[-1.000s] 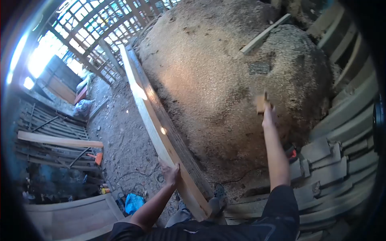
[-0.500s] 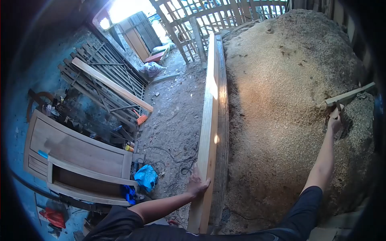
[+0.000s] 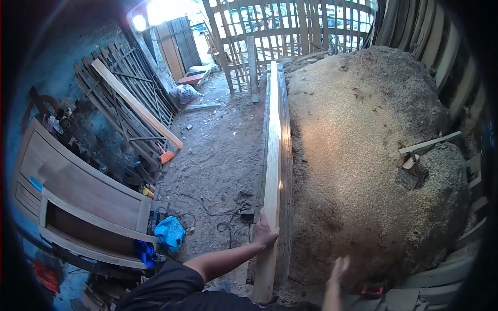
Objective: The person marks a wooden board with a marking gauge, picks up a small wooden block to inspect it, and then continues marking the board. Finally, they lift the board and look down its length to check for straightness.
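A long pale wooden beam stands on edge along a rough grey timber and runs away from me. My left hand grips its near part, fingers over the far side and thumb across the top edge. My right hand is low over the near edge of the sawdust heap, somewhat blurred, with fingers stretched out and nothing visible in them. Up on the heap lie a pale wooden strip and, against it, a brown wooden piece whose kind I cannot make out.
A red-and-black object lies at the lower right. On the left are a panelled wooden door, a blue plastic bag, an orange brush and leaning slats. A cable crosses the dirt floor. A lattice fence closes the back.
My right hand has let go of the brown piece by the pale strip and come down and left toward me. My left hand still holds the beam; the view has shifted.
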Motion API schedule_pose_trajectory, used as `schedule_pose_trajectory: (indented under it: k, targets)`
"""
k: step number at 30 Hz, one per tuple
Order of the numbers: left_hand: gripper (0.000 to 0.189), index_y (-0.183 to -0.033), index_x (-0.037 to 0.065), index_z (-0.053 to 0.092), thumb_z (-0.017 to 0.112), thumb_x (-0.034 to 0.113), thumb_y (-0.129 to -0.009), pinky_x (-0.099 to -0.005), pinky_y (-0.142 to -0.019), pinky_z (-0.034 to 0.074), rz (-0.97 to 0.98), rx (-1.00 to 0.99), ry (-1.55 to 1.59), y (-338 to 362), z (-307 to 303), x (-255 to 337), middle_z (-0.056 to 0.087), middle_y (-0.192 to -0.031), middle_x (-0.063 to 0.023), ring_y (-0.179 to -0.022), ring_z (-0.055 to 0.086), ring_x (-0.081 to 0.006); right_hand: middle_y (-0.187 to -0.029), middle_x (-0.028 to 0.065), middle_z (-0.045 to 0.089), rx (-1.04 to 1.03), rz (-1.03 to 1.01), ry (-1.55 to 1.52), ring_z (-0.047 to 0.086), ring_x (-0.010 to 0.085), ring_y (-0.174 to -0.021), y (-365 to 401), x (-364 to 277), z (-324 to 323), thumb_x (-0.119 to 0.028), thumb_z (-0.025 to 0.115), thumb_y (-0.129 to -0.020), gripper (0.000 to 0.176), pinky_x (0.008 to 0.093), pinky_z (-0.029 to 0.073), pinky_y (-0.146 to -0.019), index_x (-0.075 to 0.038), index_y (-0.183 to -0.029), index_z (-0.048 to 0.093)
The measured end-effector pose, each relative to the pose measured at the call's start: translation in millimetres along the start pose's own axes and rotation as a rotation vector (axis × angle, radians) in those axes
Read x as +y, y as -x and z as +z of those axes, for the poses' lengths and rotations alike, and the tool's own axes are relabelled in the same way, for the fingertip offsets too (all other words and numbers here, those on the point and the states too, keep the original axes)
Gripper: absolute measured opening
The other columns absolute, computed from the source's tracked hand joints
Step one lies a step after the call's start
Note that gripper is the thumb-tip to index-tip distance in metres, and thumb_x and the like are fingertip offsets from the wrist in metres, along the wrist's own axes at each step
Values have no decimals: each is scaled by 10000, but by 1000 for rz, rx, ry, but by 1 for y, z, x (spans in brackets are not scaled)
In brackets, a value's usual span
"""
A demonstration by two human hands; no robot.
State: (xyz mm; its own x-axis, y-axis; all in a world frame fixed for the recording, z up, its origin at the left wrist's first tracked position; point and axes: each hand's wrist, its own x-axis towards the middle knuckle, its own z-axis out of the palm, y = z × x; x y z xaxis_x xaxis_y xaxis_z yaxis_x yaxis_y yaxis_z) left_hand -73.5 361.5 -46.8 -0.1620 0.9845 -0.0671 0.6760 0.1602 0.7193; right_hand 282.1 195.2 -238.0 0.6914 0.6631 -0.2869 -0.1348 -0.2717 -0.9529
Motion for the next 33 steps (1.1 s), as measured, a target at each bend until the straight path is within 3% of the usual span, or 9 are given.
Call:
schedule_pose_trajectory:
  k: [4, 7, 8, 9, 14, 18, 20, 26, 33]
  targets:
    - [1068, -1579, -75, 138, 747, 305, -789, -498, -1150, 409, 25, -1, 48, -5, 10, -11, 455, -1445, -370, -1297, 520, -515, -1155, 92, 621, 25, 501, 103, 590, 227, -1082, 203, 26, -9, -209, 720, -929, 597, 393, 498, -1034, 8, -1442, 505]
    - [1137, -1583, -72, 126, 791, 412, -799, -493, -1151, 406, 123, 49, 80, -4, 8, -13, 487, -1429, -356, -1303, 526, -505, -1101, 65, 606, 41, 59, 397, 595, 189, -1044, 227, 68, -44, -175, 714, -936, 569, 357, 564, -891, -29, -1443, 502]
    - [1137, -1583, -72, 126, 791, 412, -799, -493, -1151, 406, 133, 44, 83, 5, -4, -15, 487, -1429, -356, -1303, 526, -505, -1169, 66, 594, 4, 103, 170, 595, 172, -1047, 220, 78, -61, -199, 691, -962, 582, 317, 573, -763, -64, -1483, 472]
    - [1187, -1590, -70, 136, 806, 495, -789, -483, -1152, 401, 5, -66, 226, 14, -19, -14, 439, -1486, -356, -1352, 492, -483, -1507, 182, 509, 26, 130, 191, 534, 286, -1334, 229, 31, -65, -228, 649, -997, 617, 407, 467, -1062, -26, -1537, 428]
    - [886, -1415, -21, 395, 789, 545, -857, -424, -1024, 500, -121, -285, 937, 111, -80, -107, 587, -1341, -245, -1227, 612, -341, -1609, 172, 403, 179, -18, 83, 511, 246, -1358, 320, -154, -56, -231, 597, -1033, 603, 312, 489, -934, -28, -1560, 383]
    - [889, -1554, 102, 424, 787, 536, -870, -443, -1067, 440, -783, -821, 783, 179, -133, -284, 575, -1444, -120, -1326, 531, -276, -1596, 205, 406, 4, -236, 100, 501, 266, -1379, 353, -141, -44, -208, 599, -1034, 589, 344, 466, -1027, 31, -1531, 392]
    - [484, -1198, 135, 674, 795, 469, -870, -404, -861, 518, -960, -528, 676, 222, -152, -370, 708, -1083, -8, -955, 624, -144, -1565, 214, 435, -49, -304, 156, 481, 334, -1403, 378, -152, -19, -192, 627, -1016, 595, 419, 445, -1110, 27, -1525, 410]
    - [418, -1245, 74, 689, 802, 44, -843, -281, -503, 505, -932, 16, 987, 296, -260, -518, 719, -848, -52, -563, 606, -121, -1553, 195, 458, -137, -450, 325, 485, 364, -1398, 388, -193, 49, -207, 658, -987, 617, 437, 492, -1044, 6, -1521, 434]
    - [434, -896, 129, 651, 585, 539, -1021, -282, -384, 296, -1046, 371, 1030, 366, -276, -510, 498, -594, 16, -437, 425, -102, -1511, 271, 481, -393, -658, 604, 463, 421, -1410, 315, -204, 103, -331, 723, -886, 733, 487, 428, -1123, 26, -1476, 473]
